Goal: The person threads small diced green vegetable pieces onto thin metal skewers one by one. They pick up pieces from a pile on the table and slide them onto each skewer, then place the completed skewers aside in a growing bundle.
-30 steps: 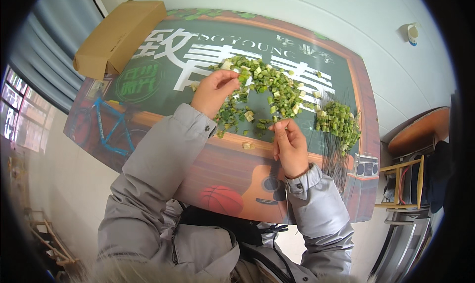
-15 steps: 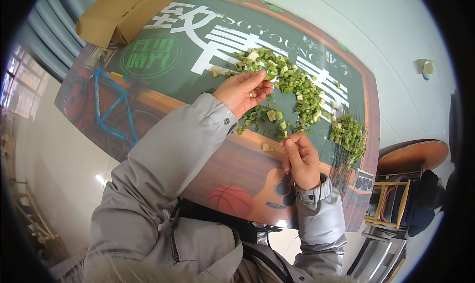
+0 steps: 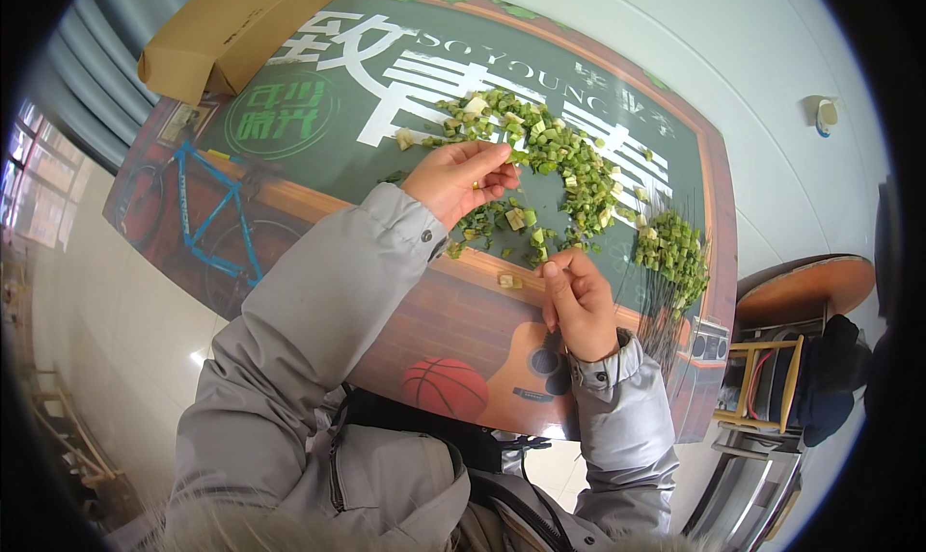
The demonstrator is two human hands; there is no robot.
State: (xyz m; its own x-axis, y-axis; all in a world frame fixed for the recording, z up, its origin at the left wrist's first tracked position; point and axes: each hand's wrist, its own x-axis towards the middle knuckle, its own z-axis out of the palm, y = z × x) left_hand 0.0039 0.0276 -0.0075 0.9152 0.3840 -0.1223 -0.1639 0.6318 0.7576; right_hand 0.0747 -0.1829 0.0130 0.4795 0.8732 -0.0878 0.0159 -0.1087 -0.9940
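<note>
My left hand (image 3: 465, 178) is over the near side of a loose heap of chopped green vegetable pieces (image 3: 579, 171), thumb and fingers pinched on a small green piece (image 3: 518, 156). Lower and to the right, my right hand (image 3: 581, 306) is closed in a pinch at the heap's near edge. Green pieces sit right at its fingertips; what it grips is too thin or hidden to make out. Beside the heap, at the right, lies a bundle of thin dark sticks (image 3: 662, 335) with green pieces (image 3: 673, 258) clustered at their far ends.
The table (image 3: 386, 345) has a printed top with a chalkboard, bicycle, basketball and guitar picture. A pale piece (image 3: 509, 282) lies apart near me. An open cardboard box (image 3: 241, 36) stands at the far left. Stools and a round wooden top (image 3: 810, 291) are off the right edge.
The whole view has shifted slightly, moving the table and heap a little leftward. Both hands keep their pinched pose, with almost no movement relative to the heap.
</note>
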